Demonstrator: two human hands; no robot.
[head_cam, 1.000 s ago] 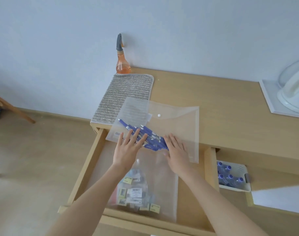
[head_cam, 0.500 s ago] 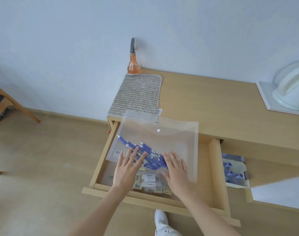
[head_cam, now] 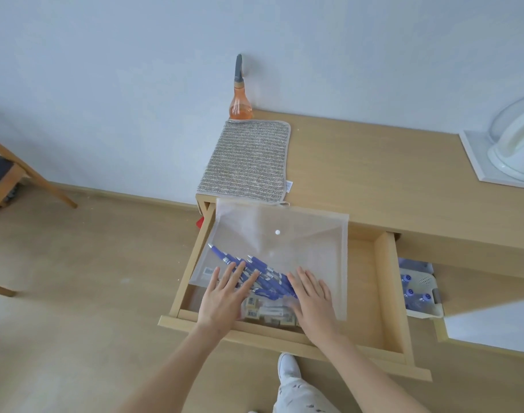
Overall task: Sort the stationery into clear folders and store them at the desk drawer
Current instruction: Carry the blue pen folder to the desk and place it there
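A clear snap-button folder [head_cam: 284, 239] holding several blue pens [head_cam: 254, 272] lies across the open desk drawer [head_cam: 385, 293], its far edge still over the desk's front. Beneath its near end a second clear folder of small labelled erasers [head_cam: 268, 312] lies in the drawer. My left hand [head_cam: 225, 296] rests flat with spread fingers on the pen folder's near left part. My right hand [head_cam: 312, 299] presses flat on its near right part. Neither hand grips anything.
On the wooden desk [head_cam: 388, 180] lie a striped grey cloth [head_cam: 248, 162], an orange spray bottle [head_cam: 240, 99] by the wall, and a white domed appliance [head_cam: 511, 144] at right. A white basket of bottles [head_cam: 418, 290] sits under the desk. A chair [head_cam: 4, 180] stands left.
The folder with pens has slid toward me off the desk top and down into the drawer, both hands flat on it. The view has pulled back, showing the whole drawer.
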